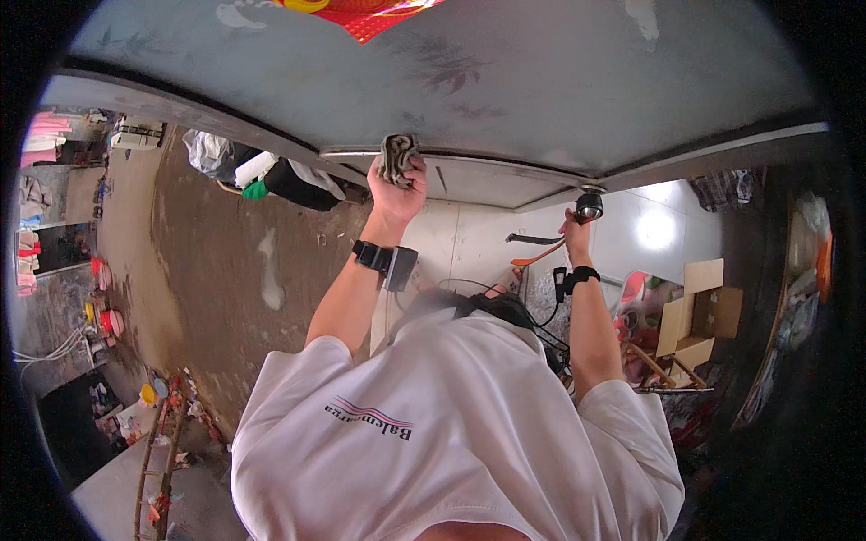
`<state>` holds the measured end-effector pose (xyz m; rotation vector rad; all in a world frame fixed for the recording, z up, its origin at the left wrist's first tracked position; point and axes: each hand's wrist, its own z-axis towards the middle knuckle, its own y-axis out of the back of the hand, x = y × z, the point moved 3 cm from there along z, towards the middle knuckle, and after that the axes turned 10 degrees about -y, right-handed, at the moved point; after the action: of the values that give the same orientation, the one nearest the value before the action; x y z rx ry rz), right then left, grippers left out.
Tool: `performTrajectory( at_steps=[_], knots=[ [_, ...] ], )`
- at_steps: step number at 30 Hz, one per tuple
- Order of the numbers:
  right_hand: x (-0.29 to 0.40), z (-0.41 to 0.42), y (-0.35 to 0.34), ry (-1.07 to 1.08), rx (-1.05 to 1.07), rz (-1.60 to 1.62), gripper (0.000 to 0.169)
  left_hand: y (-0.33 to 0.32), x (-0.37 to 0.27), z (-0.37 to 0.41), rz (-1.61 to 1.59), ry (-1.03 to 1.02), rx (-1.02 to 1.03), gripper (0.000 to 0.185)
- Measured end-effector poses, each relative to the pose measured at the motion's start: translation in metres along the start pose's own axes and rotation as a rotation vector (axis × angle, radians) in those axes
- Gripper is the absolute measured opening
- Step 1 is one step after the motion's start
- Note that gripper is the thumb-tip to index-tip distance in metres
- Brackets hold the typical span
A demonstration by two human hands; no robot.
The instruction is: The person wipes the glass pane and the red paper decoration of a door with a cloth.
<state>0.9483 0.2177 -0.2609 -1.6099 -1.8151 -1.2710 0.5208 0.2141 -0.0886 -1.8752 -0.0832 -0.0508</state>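
My left hand (398,193) grips a folded, striped grey cloth (399,161) and presses it at the lower edge of a grey patterned glass panel (541,88) in a door. Low at the door's right side, my right hand (576,238) is closed at a round, shiny metal door knob (590,205); its fingers are partly hidden. A grey strip (534,239) and an orange strip (538,258) trail from beside that hand. Dark leaf shapes and pale smears mark the glass. Above, a red and gold decoration (365,17) is stuck on the panel.
A lidless cardboard box (703,311) stands at the right, near a wooden frame (666,372). Bags and cloths (291,179) lie left of the door. A wooden ladder (162,460) is at lower left. Cables (551,331) hang by my right side.
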Motion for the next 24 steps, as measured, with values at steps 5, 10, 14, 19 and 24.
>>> performTrajectory(
  at_steps=[5,10,14,19,24],
  knots=[
    [-0.004,0.001,0.003,-0.009,-0.004,-0.065,0.031,-0.011,-0.006,-0.019,0.246,-0.085,-0.086,0.034],
    [-0.004,-0.013,-0.002,0.049,0.004,0.027,0.034,-0.021,-0.017,-0.044,1.076,-0.376,-0.204,0.027],
    [0.003,-0.03,-0.004,0.052,0.019,0.044,0.035,-0.033,-0.019,-0.054,1.579,-0.72,0.062,0.05],
    [0.0,-0.041,-0.002,0.081,0.018,0.026,0.036,-0.038,-0.01,-0.066,1.794,-0.892,0.13,0.046],
    [-0.013,-0.039,-0.005,0.041,-0.005,0.059,0.028,-0.035,-0.002,-0.056,1.809,-1.05,0.178,0.041]
  ],
)
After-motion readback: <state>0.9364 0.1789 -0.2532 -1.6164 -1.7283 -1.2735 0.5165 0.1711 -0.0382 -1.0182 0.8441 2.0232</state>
